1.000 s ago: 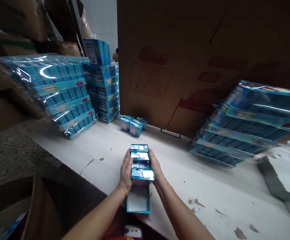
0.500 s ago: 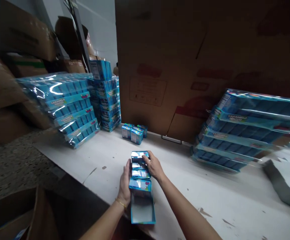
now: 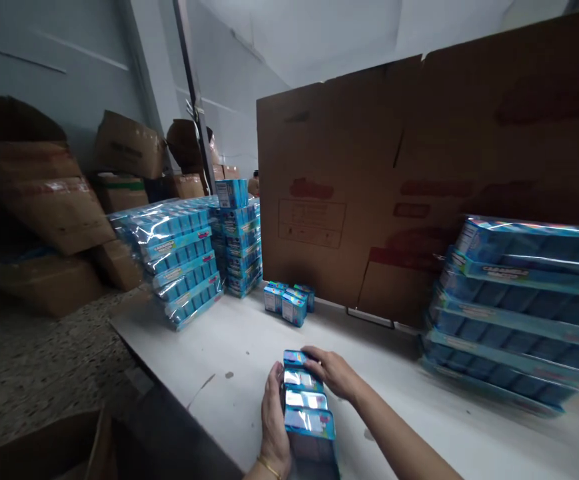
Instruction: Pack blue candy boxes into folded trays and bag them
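Low over the white table, a narrow blue display tray (image 3: 314,453) holds a row of small blue boxes (image 3: 309,421) with shiny tops. My left hand (image 3: 273,420) grips the tray along its left side, thumb up near the far end. At the far end my right hand (image 3: 336,370) has its fingers and thumb around a small blue box (image 3: 295,359) in the row. The tray's near part runs out of the picture at the bottom. Beyond the hands, a few loose blue boxes (image 3: 293,308) stand together on the table.
Plastic-wrapped stacks of blue trays stand at the left (image 3: 184,267) and right (image 3: 514,320). Between them, a blue tray stack (image 3: 239,247) rises beside a large cardboard sheet (image 3: 339,147). Brown cartons (image 3: 59,213) pile up beyond the white table (image 3: 209,360); an open carton (image 3: 84,440) sits below left.
The view has tilted up, so the tray and hands appear lower and farther right. My right hand has moved to the tray's far end, and a small box now sits there.
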{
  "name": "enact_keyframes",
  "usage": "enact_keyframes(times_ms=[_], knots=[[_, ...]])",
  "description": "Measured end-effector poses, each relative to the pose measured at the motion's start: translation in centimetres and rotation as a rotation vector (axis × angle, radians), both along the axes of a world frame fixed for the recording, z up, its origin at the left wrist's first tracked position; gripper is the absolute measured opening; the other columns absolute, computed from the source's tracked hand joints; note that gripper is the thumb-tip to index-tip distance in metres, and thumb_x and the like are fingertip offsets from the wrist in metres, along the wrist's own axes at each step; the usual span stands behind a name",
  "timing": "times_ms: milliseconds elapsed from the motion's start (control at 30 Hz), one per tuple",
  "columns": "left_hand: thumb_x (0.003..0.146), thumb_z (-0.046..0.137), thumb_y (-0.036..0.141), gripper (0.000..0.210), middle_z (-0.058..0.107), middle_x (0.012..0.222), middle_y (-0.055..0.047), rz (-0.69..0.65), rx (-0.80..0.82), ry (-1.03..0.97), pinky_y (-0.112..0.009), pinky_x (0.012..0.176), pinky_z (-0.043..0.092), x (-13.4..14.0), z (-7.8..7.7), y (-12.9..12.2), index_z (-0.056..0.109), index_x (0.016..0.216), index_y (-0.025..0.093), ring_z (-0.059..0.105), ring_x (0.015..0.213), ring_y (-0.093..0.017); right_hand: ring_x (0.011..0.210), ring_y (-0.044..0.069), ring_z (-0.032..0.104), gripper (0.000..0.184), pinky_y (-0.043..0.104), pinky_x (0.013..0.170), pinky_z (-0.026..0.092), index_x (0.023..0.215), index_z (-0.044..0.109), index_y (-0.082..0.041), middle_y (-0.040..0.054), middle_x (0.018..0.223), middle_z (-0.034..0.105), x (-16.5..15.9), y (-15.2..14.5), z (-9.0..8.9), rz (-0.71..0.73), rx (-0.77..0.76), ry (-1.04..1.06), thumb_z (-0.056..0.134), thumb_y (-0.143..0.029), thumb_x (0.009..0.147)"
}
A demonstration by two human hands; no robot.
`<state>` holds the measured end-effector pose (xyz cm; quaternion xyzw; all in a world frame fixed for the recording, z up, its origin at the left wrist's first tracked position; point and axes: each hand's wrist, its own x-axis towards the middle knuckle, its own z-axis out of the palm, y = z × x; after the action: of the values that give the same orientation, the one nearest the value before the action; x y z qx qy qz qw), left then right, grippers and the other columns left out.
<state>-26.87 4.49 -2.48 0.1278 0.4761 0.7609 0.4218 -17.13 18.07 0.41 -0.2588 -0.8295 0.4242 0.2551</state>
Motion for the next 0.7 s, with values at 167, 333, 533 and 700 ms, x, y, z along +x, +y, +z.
enact_keyframes(times_ms=[167,333,533,700], knots=[[0.081,0.039,0.051,0.051,0.044,0.13,-0.006,0.02,0.02,0.061,-0.033,0.104,0.027,-0.3,-0.4,0.0,0.045,0.12,0.019,0.037,0.121,-0.02,0.107,0.029,0.048,0.043,0.044,0.091,0.035,0.113,0.057,-0.023,0.0097,0.118,0.053,1.0,-1.0,1.5,-0.037,0.083,-0.003,0.05,-0.045,0.076],[0.083,0.038,0.049,0.048,0.042,0.131,-0.005,0.022,0.031,0.103,-0.033,0.105,0.023,-0.5,-0.5,0.5,0.046,0.119,0.019,0.035,0.122,-0.018,0.127,0.032,0.019,0.07,0.056,0.101,0.008,0.13,0.035,-0.029,0.0064,0.138,0.03,1.9,-6.7,3.7,0.066,0.475,-0.145,0.061,-0.047,0.068],[0.082,0.026,0.057,0.059,0.033,0.137,-0.004,-0.165,0.036,0.007,-0.035,0.106,0.023,-0.2,0.7,-0.1,0.04,0.125,0.02,0.03,0.125,-0.019,0.124,0.031,0.027,0.065,0.049,0.101,0.023,0.125,0.043,-0.019,0.0111,0.131,0.039,2.8,-9.0,0.9,0.207,0.55,-0.219,0.066,-0.036,0.067],[0.08,0.019,0.063,0.066,0.027,0.14,-0.002,-0.259,-0.004,0.142,-0.033,0.107,0.02,-0.3,0.1,-1.2,0.037,0.128,0.021,0.022,0.129,-0.018,0.106,0.025,0.049,0.045,0.039,0.088,0.042,0.119,0.047,-0.019,0.0117,0.11,0.057,2.6,-8.8,1.4,0.153,0.59,-0.178,0.056,-0.033,0.078]])
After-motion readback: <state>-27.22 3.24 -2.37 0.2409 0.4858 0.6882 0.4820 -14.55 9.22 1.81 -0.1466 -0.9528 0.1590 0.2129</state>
